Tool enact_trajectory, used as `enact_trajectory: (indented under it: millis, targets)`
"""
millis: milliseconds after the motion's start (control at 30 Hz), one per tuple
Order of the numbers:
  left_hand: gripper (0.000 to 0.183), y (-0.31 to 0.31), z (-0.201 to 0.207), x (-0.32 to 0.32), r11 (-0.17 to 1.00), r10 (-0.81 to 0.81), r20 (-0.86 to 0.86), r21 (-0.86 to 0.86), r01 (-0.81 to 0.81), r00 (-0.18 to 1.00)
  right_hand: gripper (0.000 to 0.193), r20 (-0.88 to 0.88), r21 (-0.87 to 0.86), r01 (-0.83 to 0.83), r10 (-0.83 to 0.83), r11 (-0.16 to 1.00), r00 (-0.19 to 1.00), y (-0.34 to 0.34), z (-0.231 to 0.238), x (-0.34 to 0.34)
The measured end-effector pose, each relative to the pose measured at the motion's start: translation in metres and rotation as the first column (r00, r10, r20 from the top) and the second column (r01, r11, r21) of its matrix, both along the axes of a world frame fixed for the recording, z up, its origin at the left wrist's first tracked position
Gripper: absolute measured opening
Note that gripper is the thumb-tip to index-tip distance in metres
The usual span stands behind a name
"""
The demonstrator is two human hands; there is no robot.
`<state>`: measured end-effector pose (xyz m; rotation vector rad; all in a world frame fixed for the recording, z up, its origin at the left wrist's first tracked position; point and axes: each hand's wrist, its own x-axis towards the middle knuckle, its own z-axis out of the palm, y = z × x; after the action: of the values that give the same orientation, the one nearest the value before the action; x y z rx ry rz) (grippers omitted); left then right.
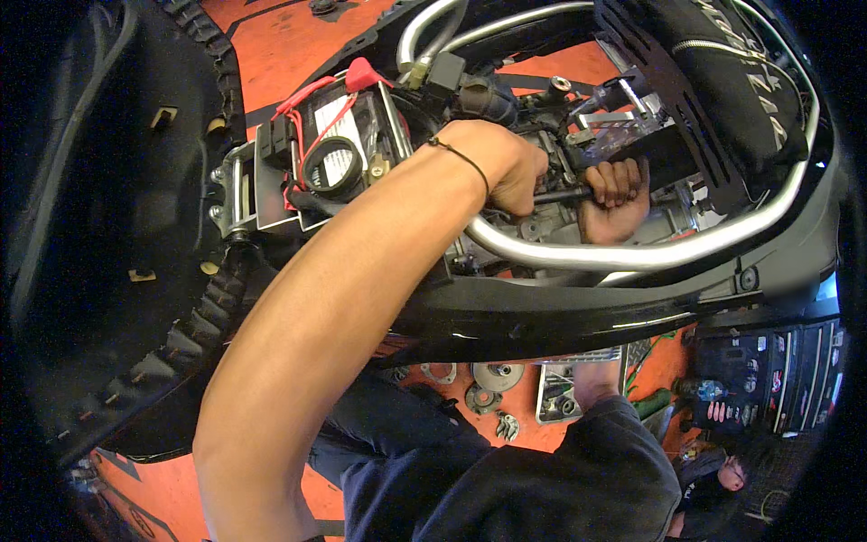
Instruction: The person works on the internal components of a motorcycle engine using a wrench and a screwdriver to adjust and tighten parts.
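Observation:
My left arm reaches across into the open frame of a scooter or similar vehicle. At its end, my left hand (517, 176) is curled closed over the engine area, back of the hand up. Its fingertips and whatever they hold are hidden. My right hand (616, 200) comes up from under the body panel, its fingers wrapped round a dark rod-like tool handle (564, 193). This handle runs from my right fist toward my left hand; its far end is out of sight. Metal engine parts (542, 226) lie just below both hands.
A silver tube rail (578, 256) curves in front of my hands, above a black body panel (542, 307). The battery (334, 135) with red cables is at left. On the orange floor are loose metal parts (485, 397) and a tool tray (543, 397). Another person (709, 488) is at lower right.

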<state>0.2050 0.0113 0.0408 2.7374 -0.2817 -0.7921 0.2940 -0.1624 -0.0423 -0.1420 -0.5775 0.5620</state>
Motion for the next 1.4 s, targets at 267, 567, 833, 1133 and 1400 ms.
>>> enact_trajectory:
  millis: [267,567,833,1133,1400]
  targets:
    - [0.043,-0.004,-0.002,0.013,0.998,-0.042,0.057,-0.034,0.044,0.997,0.043,0.072,0.000,-0.049,0.048,0.999,0.996,-0.013,0.011,0.005]
    - [0.034,0.019,0.008,-0.006,0.970,0.234,-0.082,-0.050,-0.238,0.969,0.024,-0.203,-0.223,-0.220,0.175,0.950,0.963,0.040,-0.011,-0.014]
    - [0.024,0.010,0.049,-0.019,0.949,0.282,0.287,-0.221,-0.223,0.915,0.014,0.595,-0.711,0.591,-0.120,0.381,0.794,-0.018,0.007,0.034]
    - [0.049,-0.034,0.084,-0.041,0.922,0.328,0.627,-0.374,-0.096,0.706,0.042,0.651,-0.758,0.641,0.188,0.121,0.735,-0.112,-0.076,0.004]
    - [0.022,-0.021,0.026,-0.163,0.760,0.618,0.786,-0.589,-0.273,0.024,0.031,0.776,-0.554,0.695,0.018,-0.458,0.631,-0.235,-0.213,-0.100]
